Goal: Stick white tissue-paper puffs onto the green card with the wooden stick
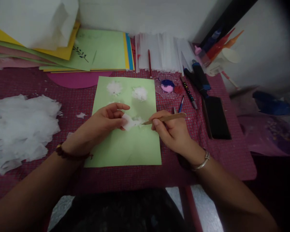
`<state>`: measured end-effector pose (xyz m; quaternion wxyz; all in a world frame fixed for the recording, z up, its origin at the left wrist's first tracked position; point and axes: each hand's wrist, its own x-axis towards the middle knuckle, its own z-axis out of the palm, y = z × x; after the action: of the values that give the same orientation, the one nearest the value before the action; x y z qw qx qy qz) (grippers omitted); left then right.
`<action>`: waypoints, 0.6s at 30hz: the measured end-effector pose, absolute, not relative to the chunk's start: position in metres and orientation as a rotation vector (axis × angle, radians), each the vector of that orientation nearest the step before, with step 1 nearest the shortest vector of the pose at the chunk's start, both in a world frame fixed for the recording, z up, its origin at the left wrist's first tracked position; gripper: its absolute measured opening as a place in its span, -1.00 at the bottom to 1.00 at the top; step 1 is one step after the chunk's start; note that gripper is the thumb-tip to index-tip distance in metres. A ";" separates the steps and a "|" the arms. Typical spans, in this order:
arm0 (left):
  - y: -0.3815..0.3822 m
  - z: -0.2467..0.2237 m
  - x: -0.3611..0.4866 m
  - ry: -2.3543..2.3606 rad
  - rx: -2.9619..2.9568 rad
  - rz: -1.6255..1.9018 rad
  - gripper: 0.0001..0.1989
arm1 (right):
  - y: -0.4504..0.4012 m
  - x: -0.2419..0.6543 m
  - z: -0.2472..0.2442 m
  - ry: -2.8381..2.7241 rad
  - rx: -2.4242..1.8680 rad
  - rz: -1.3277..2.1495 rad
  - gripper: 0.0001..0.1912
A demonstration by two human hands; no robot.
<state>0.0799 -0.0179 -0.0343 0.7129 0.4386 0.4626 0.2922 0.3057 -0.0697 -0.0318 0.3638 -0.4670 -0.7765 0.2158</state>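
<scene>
Between the thumb and fingers of my left hand (111, 119) is a small piece of white tissue paper (129, 122). My right hand (170, 130) grips a thin, flat wooden stick (171, 118), its pointed tip touching or very near a white tuft (138, 121) beside that piece. Both hands are over a sheet of light green paper (125, 151). Near the sheet's far edge sit two fluffy white tufts, a left tuft (114, 88) and a right tuft (139, 93). Whether the middle tuft is joined to the held piece I cannot tell.
Left lies a big heap of white tissue pieces (26, 125). Coloured paper sheets (106, 48) and white strips (161, 53) line the back. To the right are a paint palette (168, 86), a dotted pen (188, 93), a glue gun (200, 77) and a black phone (217, 118).
</scene>
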 end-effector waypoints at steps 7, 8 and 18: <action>-0.021 -0.028 0.082 1.067 1.175 0.531 -0.91 | -0.067 0.307 -0.033 -2.040 -1.206 0.516 -0.72; -0.023 -0.027 0.083 1.062 1.239 0.485 -0.92 | -0.067 0.307 -0.033 -2.032 -1.203 0.532 -0.72; -0.032 -0.040 0.098 1.217 1.644 0.567 -0.95 | -0.078 0.307 -0.027 -1.756 -1.229 0.615 -0.78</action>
<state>0.0984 -0.0321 -0.0401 0.4879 0.6760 0.5007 0.2330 0.3068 -0.0776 -0.0271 0.4403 -0.4949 -0.7070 0.2477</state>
